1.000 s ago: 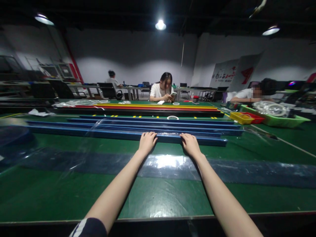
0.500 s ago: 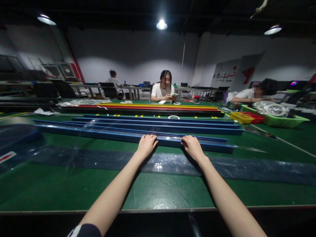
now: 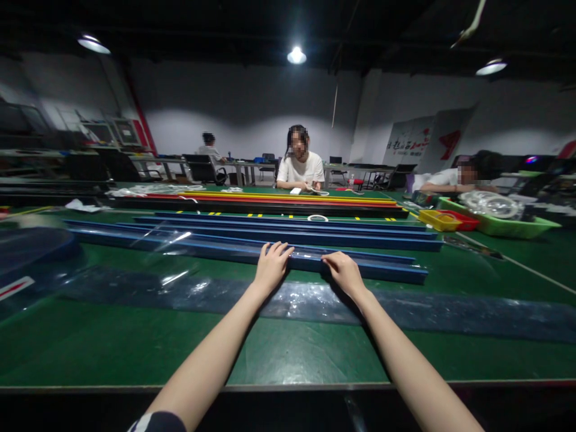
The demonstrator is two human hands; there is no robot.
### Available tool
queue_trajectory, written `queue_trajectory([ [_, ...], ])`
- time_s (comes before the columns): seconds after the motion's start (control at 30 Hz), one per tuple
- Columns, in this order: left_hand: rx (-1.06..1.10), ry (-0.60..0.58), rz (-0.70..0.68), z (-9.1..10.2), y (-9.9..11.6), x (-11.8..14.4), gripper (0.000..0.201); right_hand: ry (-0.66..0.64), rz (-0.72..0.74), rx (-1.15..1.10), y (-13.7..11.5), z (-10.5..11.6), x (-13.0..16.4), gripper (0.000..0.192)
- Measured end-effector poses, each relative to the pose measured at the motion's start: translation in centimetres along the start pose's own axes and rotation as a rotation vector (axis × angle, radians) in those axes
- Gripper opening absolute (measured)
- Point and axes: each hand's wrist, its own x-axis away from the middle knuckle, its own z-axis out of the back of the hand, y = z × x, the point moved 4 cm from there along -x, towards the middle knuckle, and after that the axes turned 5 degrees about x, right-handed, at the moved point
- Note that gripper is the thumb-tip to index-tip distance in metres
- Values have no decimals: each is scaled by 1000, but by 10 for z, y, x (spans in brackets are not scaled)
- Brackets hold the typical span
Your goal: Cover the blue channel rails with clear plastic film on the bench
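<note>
A long blue channel strip (image 3: pixel 216 247) lies across the green table in front of me, with clear plastic film (image 3: pixel 173 235) in and over it. My left hand (image 3: pixel 272 265) rests on the channel, fingers stretched out and slightly apart. To its right, my right hand (image 3: pixel 345 271) has its fingers bent together in a pinch at the film inside the channel; the fingertips are partly hidden. Nearer to me, a wide flat strip of clear film (image 3: pixel 310 300) runs across the table under my forearms.
More blue channels (image 3: pixel 297 227) lie just beyond, then yellow, red and black strips (image 3: pixel 288 199). A film roll (image 3: pixel 36 249) is at left. Green (image 3: pixel 522 225) and yellow baskets (image 3: pixel 438 219) stand at right. A person (image 3: pixel 300 165) sits opposite; others are farther off.
My left fingers have spread out more, and my right hand has shifted slightly left. Film trailing from the channel's right end has drawn in. The person opposite has lowered a phone.
</note>
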Motion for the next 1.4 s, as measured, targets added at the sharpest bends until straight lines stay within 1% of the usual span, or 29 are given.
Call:
queue_trajectory([
  [0.1, 14, -56, 2, -5, -3, 1, 39, -40, 71, 40, -6, 2, -1, 24],
  [0.2, 41, -87, -1, -8, -9, 0, 40, -73, 106, 85, -2, 11, 0, 23],
  [0.3, 62, -99, -7, -10, -18, 0, 36, -75, 62, 130, 15, 23, 2, 21],
  [0.43, 68, -105, 10, -11, -30, 0, 34, -65, 15, 171, 43, 35, 11, 17],
  [0.57, 60, -111, 16, -9, -34, 0, 35, -57, -23, 171, 67, 39, 21, 16],
  [0.63, 41, -105, 14, -7, -31, 0, 36, -54, -44, 142, 73, 37, 24, 14],
  [0.73, 22, -91, -15, -5, -19, -1, 37, -30, -80, 126, 72, 32, 24, 11],
  [0.9, 60, -119, -160, -10, 11, -3, 38, -10, -96, 168, 62, 29, 22, 14],
  [1.0, 84, -158, -204, -16, 23, -2, 41, -26, -92, 142, 60, 28, 22, 17],
  [1.07, 98, -169, -187, -18, 24, -2, 41, -35, -81, 99, 58, 27, 22, 20],
  [1.2, 115, -155, -107, -20, 17, -2, 38, -72, -4, 36, 51, 27, 23, 21],
  [1.27, 118, -147, -86, -19, 14, -2, 37, -22, -28, 61, 49, 33, 22, 21],
  [1.3, 118, -141, -79, -19, 13, -2, 36, 47, -87, 83, 50, 39, 23, 21],
  [1.33, 116, -133, -71, -18, 12, -2, 35, 153, -183, 111, 53, 47, 24, 21],
  [1.4, 107, -113, -52, -17, 11, -1, 33, 437, -459, 169, 64, 64, 32, 24],
])
